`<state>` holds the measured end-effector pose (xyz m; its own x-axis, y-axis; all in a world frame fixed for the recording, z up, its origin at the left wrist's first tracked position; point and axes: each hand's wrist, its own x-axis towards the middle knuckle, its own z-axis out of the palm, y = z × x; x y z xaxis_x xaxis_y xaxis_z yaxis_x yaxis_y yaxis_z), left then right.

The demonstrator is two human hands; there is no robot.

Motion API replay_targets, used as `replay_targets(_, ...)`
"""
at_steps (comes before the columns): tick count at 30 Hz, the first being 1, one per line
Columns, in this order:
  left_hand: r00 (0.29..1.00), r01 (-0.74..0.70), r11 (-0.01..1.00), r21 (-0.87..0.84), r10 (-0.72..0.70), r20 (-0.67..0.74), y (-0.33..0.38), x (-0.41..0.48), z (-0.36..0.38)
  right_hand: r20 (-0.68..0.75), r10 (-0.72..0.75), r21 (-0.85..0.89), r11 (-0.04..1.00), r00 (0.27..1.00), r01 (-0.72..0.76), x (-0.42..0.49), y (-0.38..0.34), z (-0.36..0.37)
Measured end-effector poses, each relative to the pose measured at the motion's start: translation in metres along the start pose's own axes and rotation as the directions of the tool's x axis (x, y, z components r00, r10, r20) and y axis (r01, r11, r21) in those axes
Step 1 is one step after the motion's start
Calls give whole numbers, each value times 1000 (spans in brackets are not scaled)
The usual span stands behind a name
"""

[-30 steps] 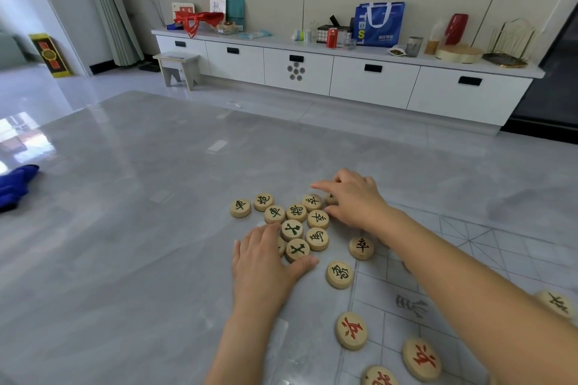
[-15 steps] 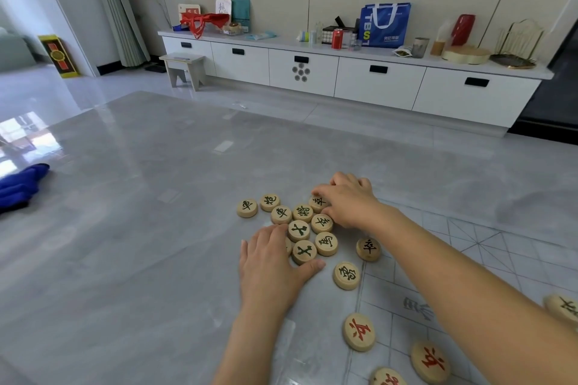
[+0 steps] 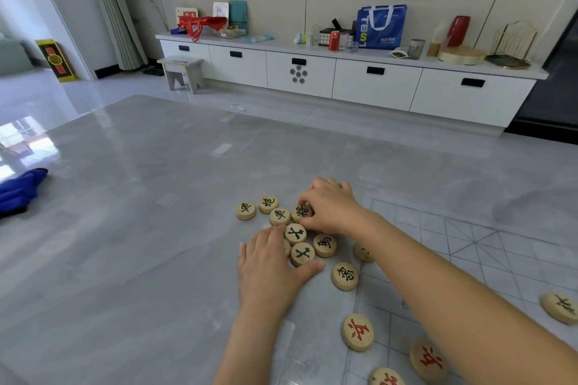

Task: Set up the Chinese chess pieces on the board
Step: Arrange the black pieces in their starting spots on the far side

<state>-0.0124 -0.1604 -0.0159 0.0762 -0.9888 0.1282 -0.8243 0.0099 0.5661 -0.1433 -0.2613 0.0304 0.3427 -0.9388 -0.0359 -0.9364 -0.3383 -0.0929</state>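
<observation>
Several round wooden chess pieces with dark green characters lie clustered on the grey table (image 3: 125, 228), left of the clear lined board (image 3: 469, 244). My right hand (image 3: 331, 206) reaches across into the cluster, with thumb and forefinger pinched around one dark-lettered piece (image 3: 301, 212) that still rests on the table. My left hand (image 3: 269, 269) lies flat beside the cluster, fingers over the edge of one piece and thumb under another piece (image 3: 301, 254). Red-lettered pieces (image 3: 357, 332) sit on the board's near left part. One more dark-lettered piece (image 3: 560, 308) lies at the right edge.
A blue cloth (image 3: 18, 191) lies at the table's left edge. Beyond the table stand a long white cabinet (image 3: 344, 78) with bags, a can and boxes on top, and a small stool (image 3: 183, 72).
My right hand has slid left and nearer over the cluster and its fingers have closed around one dark-lettered piece. My left hand has stayed flat in place.
</observation>
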Motion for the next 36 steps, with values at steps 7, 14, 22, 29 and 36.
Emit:
replay_targets(7, 1000, 6, 1000, 19, -6, 3, -3, 4, 4, -202, 229, 206, 961, 952, -187, -29, 48, -15)
replay_targets(14, 999, 35, 998, 55, -35, 9, -3, 7, 3, -166, 508, 272, 848, 845, -456, -93, 141, -11)
replay_targets(22, 999, 39, 995, 93, -39, -6, -3, 7, 2, -143, 695, 201, 717, 704, -667, -140, 198, 5)
replay_targets(29, 1000, 29, 994, 104, -29, 1, -2, 7, 1, -184, 719, 183, 695, 670, -695, -136, 204, 11)
replay_targets(36, 999, 33, 995, 92, -32, -13, -3, 5, 2, -239, 739, 146, 669, 630, -728, -133, 200, 14)
